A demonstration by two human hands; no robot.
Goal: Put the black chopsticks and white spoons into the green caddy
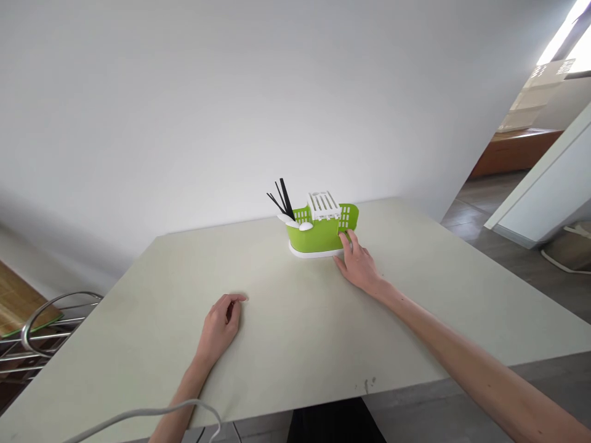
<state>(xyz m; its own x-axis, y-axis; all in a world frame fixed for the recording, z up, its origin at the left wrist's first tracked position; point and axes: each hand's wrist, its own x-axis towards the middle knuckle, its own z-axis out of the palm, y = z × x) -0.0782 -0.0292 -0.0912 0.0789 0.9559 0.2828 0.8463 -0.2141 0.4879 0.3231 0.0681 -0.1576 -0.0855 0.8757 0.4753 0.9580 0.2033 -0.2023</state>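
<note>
Toward the back of the table stands a green cutlery holder (318,237) with a white base. Its raised middle carries a white slotted rack (324,205). Several black chopsticks (286,198) lean out of its left end, beside white spoons (305,226) whose bowls point up. My right hand (360,263) is at the holder's front right end, fingers over its low edge and thumb down by the base. Lower left, my left hand (220,323) rests on the tabletop, loosely curled with a gap between thumb and forefinger, holding nothing.
The pale table (286,357) reaches back to a white wall (231,111). A grey cable (152,411) crosses the front left edge over my left forearm. Left of the table stands a metal rack (50,332) with a wooden board (23,298).
</note>
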